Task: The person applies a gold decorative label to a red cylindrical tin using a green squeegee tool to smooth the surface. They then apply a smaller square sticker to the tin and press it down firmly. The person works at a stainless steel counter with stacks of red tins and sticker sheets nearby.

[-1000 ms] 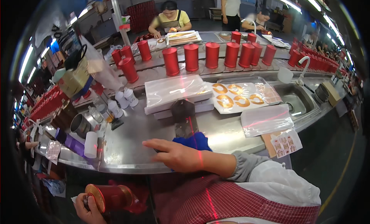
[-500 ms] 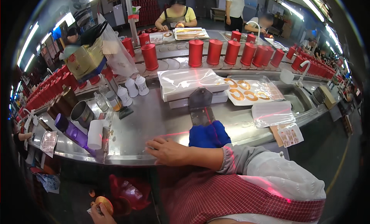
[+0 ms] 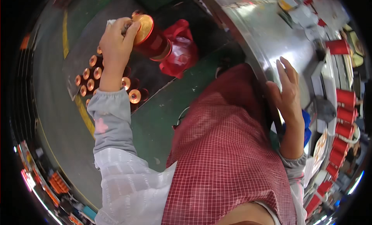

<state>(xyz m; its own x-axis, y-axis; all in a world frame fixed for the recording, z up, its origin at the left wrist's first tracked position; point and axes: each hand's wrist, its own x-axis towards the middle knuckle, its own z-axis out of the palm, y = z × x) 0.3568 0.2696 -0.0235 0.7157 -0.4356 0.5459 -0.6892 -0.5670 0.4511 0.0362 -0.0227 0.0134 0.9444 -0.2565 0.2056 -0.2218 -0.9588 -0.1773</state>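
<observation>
My left hand (image 3: 118, 41) is closed on the gold end of a red cylindrical canister (image 3: 153, 43), gripping a small knob there. A bit of white material (image 3: 111, 22) shows at the fingers. The canister's far end touches or stands close to a crumpled red plastic bag (image 3: 182, 50); which, I cannot tell. At the edge of the metal worktable (image 3: 259, 31), my right hand (image 3: 287, 87) is open with fingers spread, holding nothing. Blue cloth (image 3: 307, 124) lies beyond its wrist.
Several red canisters with gold tops (image 3: 135, 96) stand on a dark board (image 3: 155, 89) at floor level, below my left forearm. A yellow line (image 3: 84, 116) runs along the green floor. Red canisters (image 3: 345, 97) line the far side of the worktable at the right.
The view has swung left and down, bringing the floor and the standing canisters into sight. My left hand still grips the gold end; my right hand stays open at the table.
</observation>
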